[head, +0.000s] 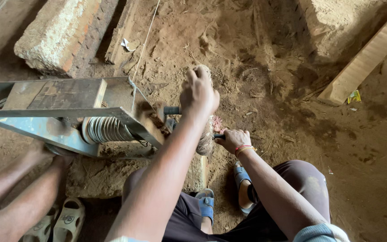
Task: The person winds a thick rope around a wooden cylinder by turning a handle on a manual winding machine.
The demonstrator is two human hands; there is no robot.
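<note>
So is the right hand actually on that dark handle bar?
Touching. The head view shows the right hand with fingers wrapped around the dark handle bar, no gap visible.

The person wore dark brown trousers (pixel 301 188), blue sandals (pixel 206 204), pale blue sleeves (barely showing), and red-and-yellow thread bands (pixel 244 149) behind the right hand's (pixel 234 140) grip.

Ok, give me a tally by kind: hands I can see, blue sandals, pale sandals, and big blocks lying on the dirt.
Hands: 2, left hand and right hand
Blue sandals: 2
Pale sandals: 2
Big blocks: 2
Total: 8
</note>
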